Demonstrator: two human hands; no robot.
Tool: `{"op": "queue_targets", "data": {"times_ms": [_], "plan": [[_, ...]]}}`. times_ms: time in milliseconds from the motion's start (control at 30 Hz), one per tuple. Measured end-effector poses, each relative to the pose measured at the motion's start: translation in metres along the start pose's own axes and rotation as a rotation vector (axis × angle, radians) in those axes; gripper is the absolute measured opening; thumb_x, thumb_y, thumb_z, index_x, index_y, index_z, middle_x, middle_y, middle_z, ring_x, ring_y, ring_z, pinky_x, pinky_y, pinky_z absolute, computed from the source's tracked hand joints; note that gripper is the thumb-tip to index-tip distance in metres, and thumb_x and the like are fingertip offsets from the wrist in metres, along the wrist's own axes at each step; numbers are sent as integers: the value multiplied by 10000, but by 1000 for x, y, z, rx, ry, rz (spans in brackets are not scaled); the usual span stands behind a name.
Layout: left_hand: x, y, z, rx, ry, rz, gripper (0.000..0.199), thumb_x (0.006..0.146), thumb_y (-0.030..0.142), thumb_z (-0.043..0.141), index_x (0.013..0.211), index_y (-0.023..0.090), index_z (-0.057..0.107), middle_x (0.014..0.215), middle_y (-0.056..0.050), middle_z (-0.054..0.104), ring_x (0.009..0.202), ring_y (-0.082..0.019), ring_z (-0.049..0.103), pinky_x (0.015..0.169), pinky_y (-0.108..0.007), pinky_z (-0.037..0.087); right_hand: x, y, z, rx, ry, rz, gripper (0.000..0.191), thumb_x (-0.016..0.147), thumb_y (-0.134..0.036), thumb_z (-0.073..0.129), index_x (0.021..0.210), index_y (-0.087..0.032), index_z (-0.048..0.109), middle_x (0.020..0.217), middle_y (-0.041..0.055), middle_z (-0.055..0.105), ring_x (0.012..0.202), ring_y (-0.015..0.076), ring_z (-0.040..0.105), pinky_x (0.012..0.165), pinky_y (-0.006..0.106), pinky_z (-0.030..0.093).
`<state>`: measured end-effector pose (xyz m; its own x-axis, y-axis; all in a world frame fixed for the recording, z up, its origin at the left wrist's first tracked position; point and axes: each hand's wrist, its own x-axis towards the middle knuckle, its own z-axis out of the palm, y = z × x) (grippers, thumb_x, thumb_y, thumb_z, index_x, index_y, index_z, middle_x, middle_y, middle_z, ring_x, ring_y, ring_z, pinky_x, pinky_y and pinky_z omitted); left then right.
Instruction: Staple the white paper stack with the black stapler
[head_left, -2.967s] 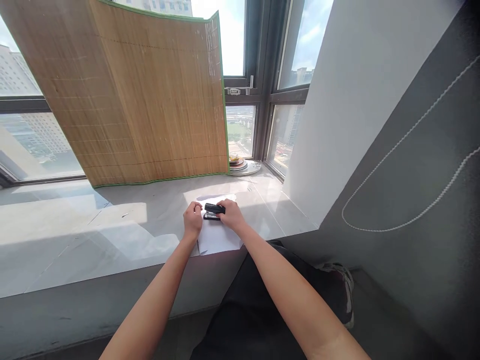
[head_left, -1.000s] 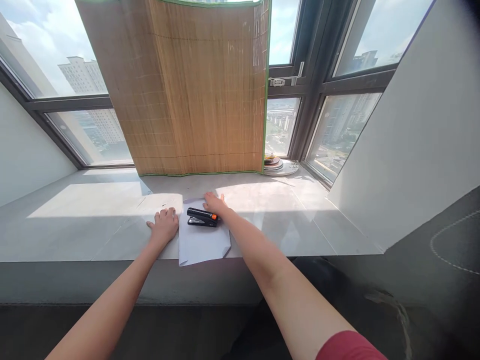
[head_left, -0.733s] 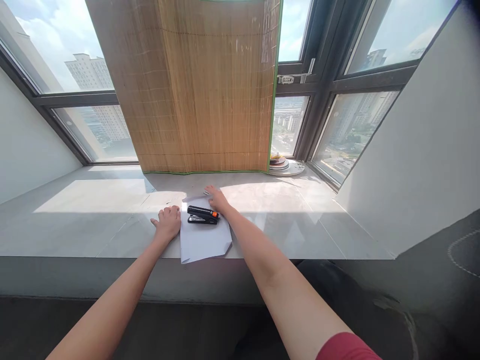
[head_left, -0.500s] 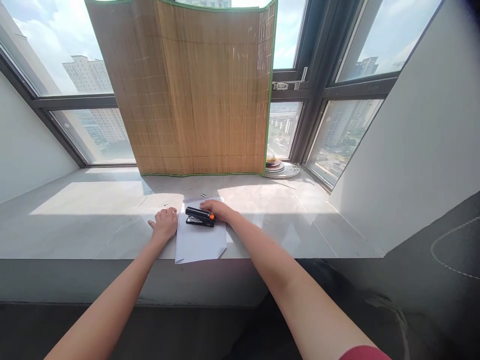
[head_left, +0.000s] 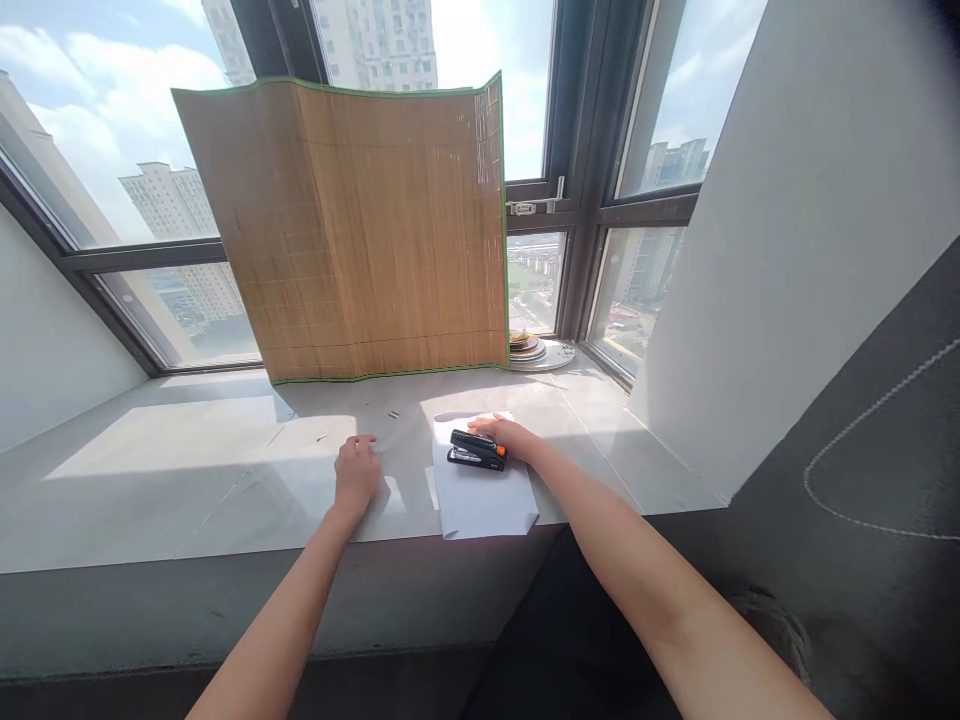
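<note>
On the pale sill, my left hand (head_left: 357, 474) rests palm down, its fingers curled in, left of the paper and apart from it. I see nothing in it. White paper (head_left: 484, 508) lies at the sill's front edge, its near corners bent. A black stapler (head_left: 477, 450) with an orange part at its right end lies across the paper's upper half. My right hand (head_left: 508, 436) is at the paper's far right, just behind the stapler, its fingers closed on the paper. The stapler hides the thumb and part of the fingers.
Small staple-like pieces (head_left: 394, 415) lie on the sill (head_left: 187, 430) beyond my left hand. A bamboo mat (head_left: 367, 230) with green edging leans against the window. Stacked plates (head_left: 541, 356) stand right of the mat. A white wall (head_left: 720, 330) bounds the right side.
The paper, with the stapler on it, has slid right along with my right hand, away from my left hand. My left fingers, spread before, are drawn in. The view has tilted up.
</note>
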<state>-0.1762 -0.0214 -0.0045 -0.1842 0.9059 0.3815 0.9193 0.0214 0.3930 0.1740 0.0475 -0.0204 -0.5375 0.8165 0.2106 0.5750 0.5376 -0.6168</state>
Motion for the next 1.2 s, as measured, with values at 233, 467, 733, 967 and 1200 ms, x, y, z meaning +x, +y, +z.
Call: {"op": "queue_targets", "data": {"times_ms": [233,467,733,967,1200], "plan": [[-9,91,55,-260,-203,436,339,1001,188,442,1260,198,661,1331,-119,664,1290,-267,584,1139,-416,442,-7,-9,-15,24,377,74,367,934,-153,516,1166,-268,775,1273,66,758,1314,256,615,1199,502,400],[-13,93,61,-44,-191,350,320,998,217,465,1226,180,686,1125,-148,604,1045,-294,623,958,-422,491,-24,-28,-27,68,250,52,305,889,-496,754,1038,-231,744,1020,45,722,871,191,634,821,333,508],[-5,88,64,-138,-207,328,354,960,141,451,1218,186,689,1055,-111,562,1095,-282,595,1022,-430,473,-36,-39,-18,-53,81,54,298,713,-392,898,938,-255,758,897,-2,727,814,189,628,702,272,411],[6,74,70,-354,-297,391,363,1014,228,384,1159,217,716,1350,-135,624,1305,-248,590,1162,-423,440,-35,-35,-18,-97,166,69,149,758,-267,825,893,-238,767,859,2,714,837,193,632,696,259,391],[6,69,63,-334,-449,456,550,959,502,595,1440,235,607,1588,-126,550,1583,-339,338,1277,-541,279,-44,-32,-23,-74,211,73,207,776,-317,831,961,-235,793,866,17,742,839,199,655,757,275,464]]}}
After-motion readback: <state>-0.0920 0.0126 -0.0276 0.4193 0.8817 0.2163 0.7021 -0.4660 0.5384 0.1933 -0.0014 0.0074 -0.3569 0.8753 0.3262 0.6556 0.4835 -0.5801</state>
